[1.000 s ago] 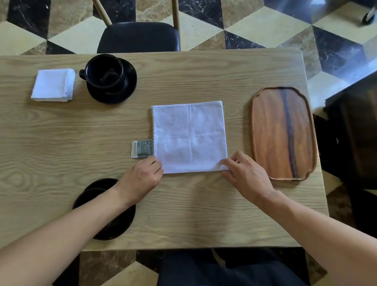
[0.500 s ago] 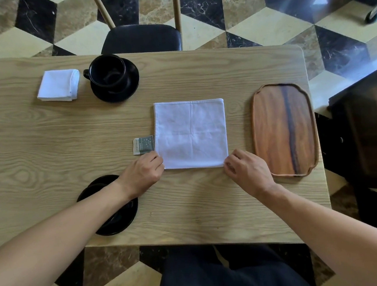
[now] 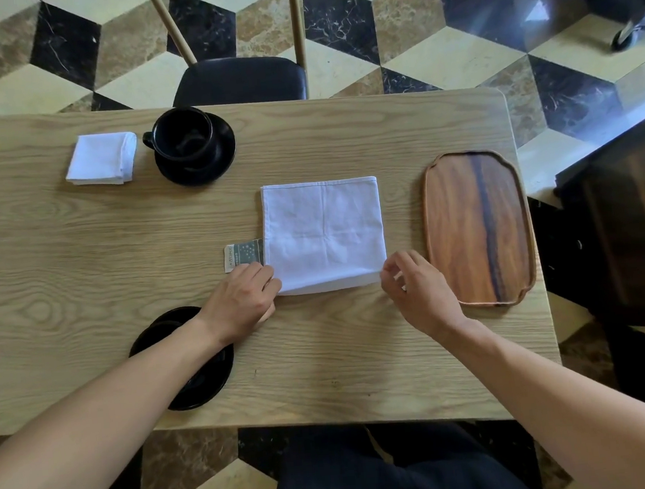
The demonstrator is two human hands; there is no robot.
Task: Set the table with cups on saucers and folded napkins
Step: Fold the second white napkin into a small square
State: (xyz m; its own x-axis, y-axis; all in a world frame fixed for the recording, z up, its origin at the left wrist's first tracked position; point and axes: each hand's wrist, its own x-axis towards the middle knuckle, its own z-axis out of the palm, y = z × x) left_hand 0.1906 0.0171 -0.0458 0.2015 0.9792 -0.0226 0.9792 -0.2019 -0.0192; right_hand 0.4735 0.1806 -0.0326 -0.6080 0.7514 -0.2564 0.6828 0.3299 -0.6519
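A white napkin (image 3: 324, 234), folded to a square, lies flat in the middle of the wooden table (image 3: 80, 257), a small grey label (image 3: 242, 254) sticking out at its left. My left hand (image 3: 242, 302) pinches its near left corner. My right hand (image 3: 418, 286) pinches its near right corner, and the near edge is lifted a little off the table. A black cup (image 3: 185, 137) stands on a black saucer (image 3: 223, 155) at the far side, with a small folded white napkin (image 3: 103, 158) left of it. A second black saucer (image 3: 204, 379) with a cup lies under my left forearm, mostly hidden.
An empty wooden tray (image 3: 479, 226) lies just right of the napkin, near the table's right edge. A black chair seat (image 3: 238, 82) stands behind the far edge. A dark cabinet (image 3: 635, 224) stands to the right of the table.
The napkin's near edge has come up slightly off the table between my hands. My right hand's fingers have lifted and curled at the corner. The view has shifted a little.
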